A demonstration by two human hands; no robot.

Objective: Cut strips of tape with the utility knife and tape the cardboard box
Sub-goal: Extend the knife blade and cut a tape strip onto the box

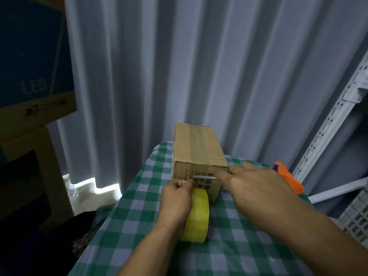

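A small table covered with a green and white checked cloth (139, 212) holds a closed cardboard box (199, 154), which stands toward the far edge with clear tape running along its top seam and printed characters on its near face. Just in front of the box, a yellow roll of tape (197, 216) stands on its edge on the cloth, close to the box's near face.

The left hand (176, 198) rests against the left side of the roll, its fingers curled and pinching what looks like the loose end of the tape at the top of the roll. The right hand (253, 188) reaches in from the right, holding a thin grey utility knife (205, 178) whose blade end points left toward the left hand's fingertips, level with the lower part of the box's near face. The right fingers are closed around the knife's handle end, though most of the grip is hidden behind the back of the hand.

An orange tape dispenser (288, 179) lies on the far right of the table, behind the right hand. A pale curtain (179, 66) hangs behind the table, large cardboard boxes (29, 76) stand at the left, and a white metal rack (338, 116) rises at the right.
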